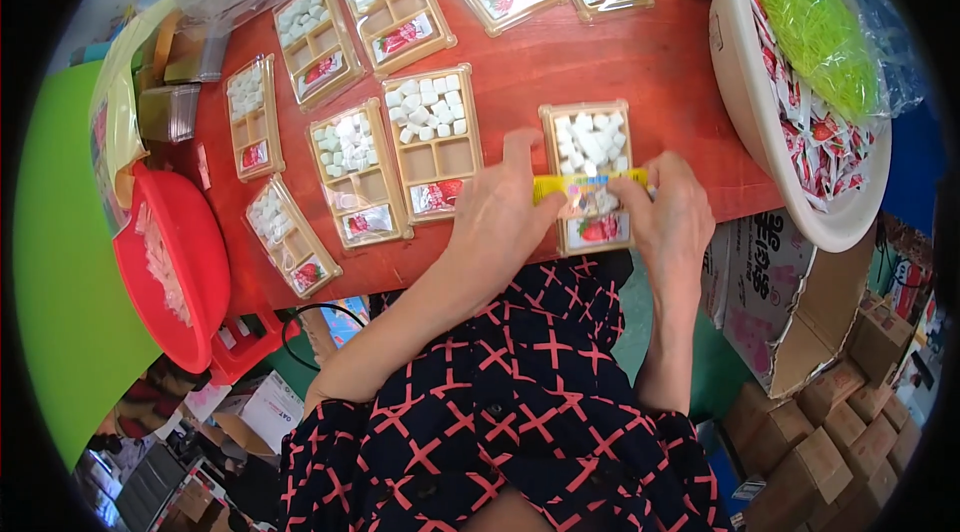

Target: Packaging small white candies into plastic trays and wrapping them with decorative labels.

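A yellow printed strip, like a packet or paper band, stretches across the middle of a tan compartment tray at the table's front edge. My left hand is closed on the strip's left end, and my right hand pinches its right end. Small white cubes, marshmallow-like, fill the tray's far compartment. In its near compartment lies a sachet with a strawberry picture. The strip and my fingers partly hide the middle compartments. Just left of my left hand stands a similar tray without a band.
Several filled trays, some under clear plastic, cover the left and far parts of the red table. At right is a white tub of sachets with a green bundle. A red basin sits left; cardboard boxes are stacked lower right.
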A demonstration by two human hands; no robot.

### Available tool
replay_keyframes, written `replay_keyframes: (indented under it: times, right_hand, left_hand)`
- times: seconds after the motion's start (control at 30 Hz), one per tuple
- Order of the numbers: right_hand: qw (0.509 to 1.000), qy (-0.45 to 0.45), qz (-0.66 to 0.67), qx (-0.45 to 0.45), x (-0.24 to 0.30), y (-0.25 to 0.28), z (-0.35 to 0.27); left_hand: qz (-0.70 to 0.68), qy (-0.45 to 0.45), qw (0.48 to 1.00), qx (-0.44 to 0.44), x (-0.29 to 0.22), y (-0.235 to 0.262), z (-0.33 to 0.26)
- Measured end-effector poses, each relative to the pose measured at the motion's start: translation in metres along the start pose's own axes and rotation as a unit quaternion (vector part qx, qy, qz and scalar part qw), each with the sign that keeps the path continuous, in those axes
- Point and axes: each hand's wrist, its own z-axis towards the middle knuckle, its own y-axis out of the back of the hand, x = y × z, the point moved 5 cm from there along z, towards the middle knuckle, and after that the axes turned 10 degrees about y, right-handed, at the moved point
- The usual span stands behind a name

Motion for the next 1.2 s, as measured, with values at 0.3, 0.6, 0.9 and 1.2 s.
replay_keyframes:
  times: [0.3,0.6,0.9,1.2]
  right_hand:
    - [0.991,-0.113,-0.046,-0.061,-0.017,0.011,-0.046]
    - [0.974,-0.195,0.091,-0.07,-0.05,-0.014,-0.065]
    - [0.782,-0.23,0.559,-0.153,-0.058,-0.039,-0.083]
    - [0.756,-0.022,0.624,-0.197,-0.026,0.006,-0.063]
  left_hand:
    - [0.04,-0.032,0.996,0.074,-0.005,-0.016,-0.01]
    - [0.086,-0.043,0.992,0.085,-0.012,-0.019,-0.006]
    - [0.122,-0.052,0.988,0.079,-0.012,-0.022,-0.011]
    - [0.049,-0.14,0.98,-0.136,-0.023,0.012,-0.023]
